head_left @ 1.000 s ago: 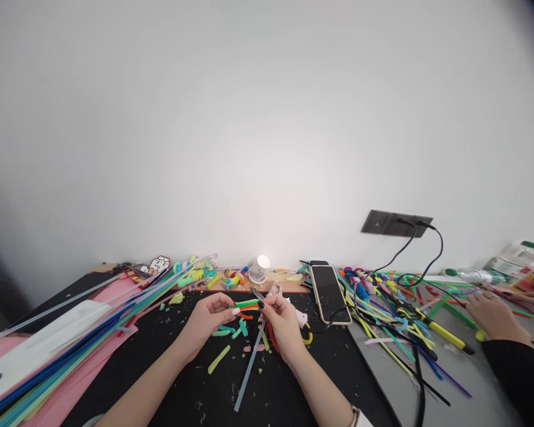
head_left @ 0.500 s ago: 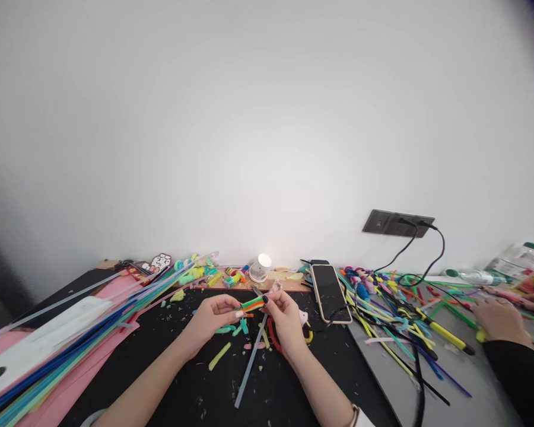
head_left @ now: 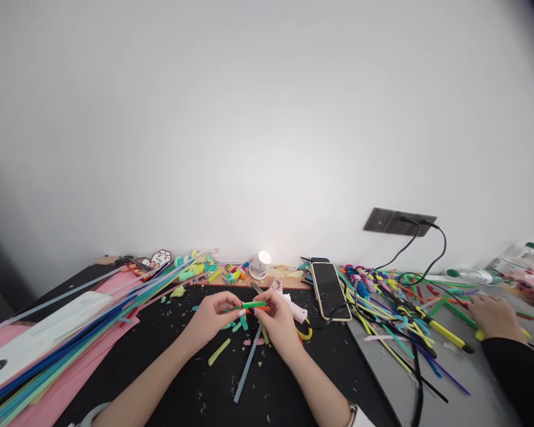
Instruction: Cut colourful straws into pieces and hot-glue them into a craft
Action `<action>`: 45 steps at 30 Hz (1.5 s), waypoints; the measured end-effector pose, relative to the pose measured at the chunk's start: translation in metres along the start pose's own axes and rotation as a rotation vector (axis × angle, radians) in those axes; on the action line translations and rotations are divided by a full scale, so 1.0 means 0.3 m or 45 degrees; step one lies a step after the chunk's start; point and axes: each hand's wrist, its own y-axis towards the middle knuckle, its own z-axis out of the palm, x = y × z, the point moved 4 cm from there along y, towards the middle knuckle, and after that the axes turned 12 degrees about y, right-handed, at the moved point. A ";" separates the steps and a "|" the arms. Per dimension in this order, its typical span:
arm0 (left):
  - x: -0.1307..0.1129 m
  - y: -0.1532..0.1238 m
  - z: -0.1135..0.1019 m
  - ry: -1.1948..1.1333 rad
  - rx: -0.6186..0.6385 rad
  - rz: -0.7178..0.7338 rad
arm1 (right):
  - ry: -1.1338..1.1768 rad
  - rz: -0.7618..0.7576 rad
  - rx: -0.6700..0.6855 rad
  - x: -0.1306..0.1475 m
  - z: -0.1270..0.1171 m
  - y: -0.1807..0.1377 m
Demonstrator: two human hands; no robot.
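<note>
My left hand (head_left: pixel 213 320) pinches the left end of a short bundle of green and orange pipe cleaner pieces (head_left: pixel 253 305). Its right end is gripped between the thumb and fingers of my right hand (head_left: pixel 276 323), which has dark nails. Both hands hover over a black mat (head_left: pixel 196 385). Under them lie cut turquoise and yellow-green pieces (head_left: pixel 219 351) and a long pale grey strip (head_left: pixel 248 365). Just right of my right hand rests a pale pink tool (head_left: pixel 298 311), partly hidden, with a yellow loop (head_left: pixel 310 332) beside it.
Long pipe cleaners (head_left: pixel 93 332) lie on pink sheets at left. A paper cup (head_left: pixel 260 265) stands by the wall. To the right are a phone (head_left: pixel 331 290), a yellow-black cutter (head_left: pixel 449 336), cables, loose pipe cleaners and another person's hand (head_left: pixel 493 317). Wall sockets (head_left: pixel 400 221) hold plugs.
The bundle has turned, so its stripes show more edge-on between my fingers. My hands have come slightly closer together. The other person's far hand at the right edge has shifted.
</note>
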 end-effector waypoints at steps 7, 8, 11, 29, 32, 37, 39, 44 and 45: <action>0.000 -0.003 -0.003 -0.003 -0.040 0.057 | -0.058 -0.018 -0.013 0.000 0.003 -0.002; 0.001 -0.004 -0.003 0.000 -0.039 0.060 | -0.069 -0.021 -0.015 0.000 0.004 -0.002; 0.003 -0.009 -0.001 0.029 -0.010 0.058 | -0.092 -0.008 -0.022 0.001 0.006 -0.008; 0.018 0.007 -0.010 0.035 -0.063 0.089 | 0.087 -0.001 -0.018 0.010 -0.005 0.009; 0.000 -0.008 0.002 0.095 0.022 0.159 | 0.049 -0.016 0.006 0.006 -0.002 0.004; -0.038 -0.030 0.002 0.446 0.072 0.244 | 0.016 -0.007 0.066 -0.011 0.017 -0.007; -0.043 -0.031 -0.002 0.516 0.054 0.253 | 0.039 -0.006 0.084 -0.010 0.023 -0.007; -0.033 -0.022 -0.010 0.523 -0.024 0.244 | 0.014 -0.048 0.106 0.029 0.018 0.000; -0.030 -0.019 -0.016 0.494 -0.070 0.230 | -0.036 -0.102 0.061 0.041 0.007 0.002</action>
